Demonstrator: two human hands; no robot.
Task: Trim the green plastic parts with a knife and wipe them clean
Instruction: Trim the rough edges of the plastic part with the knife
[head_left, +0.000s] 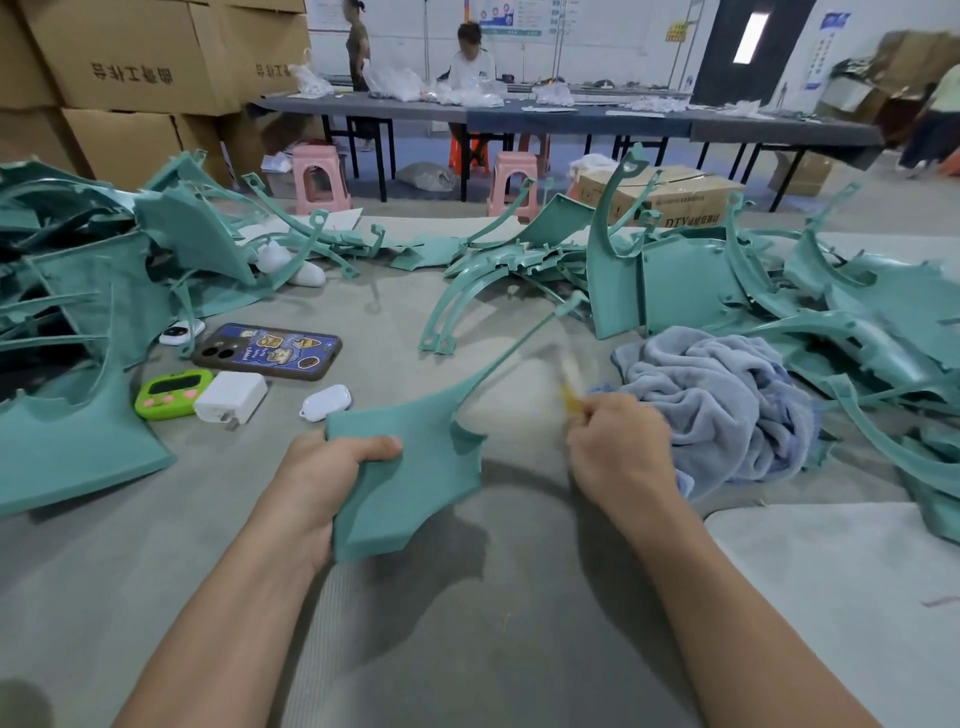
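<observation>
Green part (410, 467) held tight by left hand (332, 467); right hand (618, 447), at three o'clock, grasps the knife (569, 389). A slip could gouge it.

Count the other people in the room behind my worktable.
3. A standing person behind the long dark table, a seated person beside them, and a third person cut off at the right edge. Others may be hidden.

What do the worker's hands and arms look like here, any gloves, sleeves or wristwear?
Both bare. The left hand and right hand have no gloves, and no rings show. The left forearm and right forearm are uncovered down to the frame's bottom edge: no sleeves, watch, bands or markings in view.
</observation>
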